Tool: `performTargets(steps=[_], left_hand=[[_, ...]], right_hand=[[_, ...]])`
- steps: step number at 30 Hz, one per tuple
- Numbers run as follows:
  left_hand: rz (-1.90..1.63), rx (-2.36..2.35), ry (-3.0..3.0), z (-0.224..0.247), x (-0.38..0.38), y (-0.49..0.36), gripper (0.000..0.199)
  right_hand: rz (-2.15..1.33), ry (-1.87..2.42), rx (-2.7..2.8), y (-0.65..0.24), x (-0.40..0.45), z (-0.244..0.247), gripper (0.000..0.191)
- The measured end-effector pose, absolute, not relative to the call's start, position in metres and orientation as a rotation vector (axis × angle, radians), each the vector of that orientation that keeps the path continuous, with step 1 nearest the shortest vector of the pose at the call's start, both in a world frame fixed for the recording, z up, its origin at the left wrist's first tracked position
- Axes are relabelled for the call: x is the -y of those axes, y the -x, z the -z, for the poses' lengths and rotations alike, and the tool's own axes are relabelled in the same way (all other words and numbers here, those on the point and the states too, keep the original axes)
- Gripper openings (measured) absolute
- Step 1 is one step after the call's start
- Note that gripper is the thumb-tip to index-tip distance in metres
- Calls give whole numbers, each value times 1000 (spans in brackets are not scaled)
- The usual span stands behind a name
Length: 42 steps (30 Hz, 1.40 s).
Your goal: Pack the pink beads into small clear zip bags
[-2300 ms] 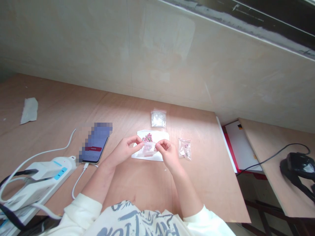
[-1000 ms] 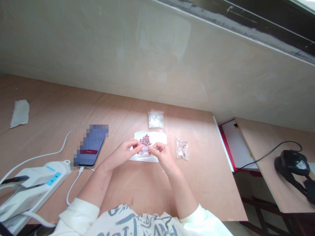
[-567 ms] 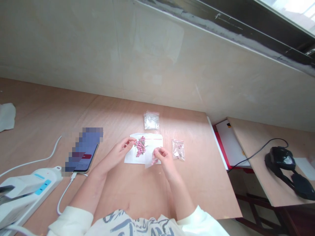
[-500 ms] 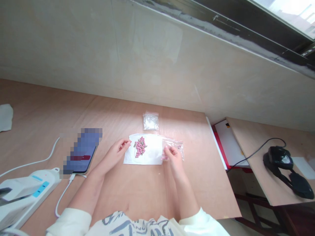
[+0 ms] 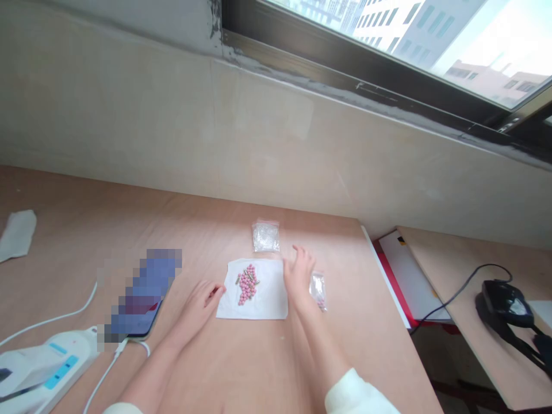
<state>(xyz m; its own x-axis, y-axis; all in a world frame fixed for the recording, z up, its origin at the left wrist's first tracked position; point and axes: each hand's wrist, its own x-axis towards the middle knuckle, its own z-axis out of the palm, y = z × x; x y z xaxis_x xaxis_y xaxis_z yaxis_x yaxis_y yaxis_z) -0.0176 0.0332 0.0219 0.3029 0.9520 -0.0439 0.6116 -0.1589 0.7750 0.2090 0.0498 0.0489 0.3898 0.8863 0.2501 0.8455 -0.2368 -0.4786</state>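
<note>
A white sheet (image 5: 271,290) lies flat on the table, and I cannot tell whether it is paper or cloth. On its left half sits a small pile of pink beads (image 5: 247,287) with several thin metallic pieces among them. My left hand (image 5: 202,303) is at the sheet's left edge, thumb and fingertips pinched together on it. Over the right edge is my right hand (image 5: 299,269), fingers apart and holding nothing. Just right of it lies a small clear bag (image 5: 318,290) with some pink beads inside. Behind the sheet rests another clear bag (image 5: 265,237) with transparent contents.
Left of my forearm are a phone (image 5: 146,296) on a white cable and a white power strip (image 5: 64,368). A white scrap (image 5: 18,234) lies far left. A black headset-like device (image 5: 506,305) stands on the right-hand table (image 5: 448,247), across a gap.
My right hand has let go of the clear bag with beads, opened and reached farther forward. That bag now lies on the table. My left hand stays by the sheet. The view has tilted up.
</note>
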Motion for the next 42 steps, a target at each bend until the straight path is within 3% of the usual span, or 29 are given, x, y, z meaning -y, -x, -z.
performTargets(steps=[2,7,13,15,19,21,25,31,35,42], left_hand=[[-618,-1405,-1856,-24,-32,17,26],[-615,-1400,-1848,-28,-30,17,27],[-645,-1382,-1748,-24,-34,19,27],[-661,-1339,-1595,-32,-36,17,27],[-703,-1156,-1323,-65,-36,7,31],[-653,-1036,-1331,-81,-36,2,26],[-615,-970,-1340,-90,-33,0,23],[-607,-1083,-1302,-93,-28,-10,17],[-614,-1052,-1423,-103,-26,-20,14],[-547,-910,-1416,-111,-17,-14,16]], right_hand=[[-115,2045,1664,-193,-73,-47,42],[-216,2085,1810,-188,-98,-39,29],[-300,1915,1445,-205,-74,-69,24],[-517,1777,1254,-203,-55,-84,22],[-1312,1372,1078,-190,-14,-96,16],[-1503,1284,1019,-184,0,-91,13],[-1465,1408,922,-184,13,-77,12],[-661,1775,1018,-178,17,-99,14],[-1044,1592,1372,-158,17,-114,16],[-1548,1355,1147,-155,10,-117,20]])
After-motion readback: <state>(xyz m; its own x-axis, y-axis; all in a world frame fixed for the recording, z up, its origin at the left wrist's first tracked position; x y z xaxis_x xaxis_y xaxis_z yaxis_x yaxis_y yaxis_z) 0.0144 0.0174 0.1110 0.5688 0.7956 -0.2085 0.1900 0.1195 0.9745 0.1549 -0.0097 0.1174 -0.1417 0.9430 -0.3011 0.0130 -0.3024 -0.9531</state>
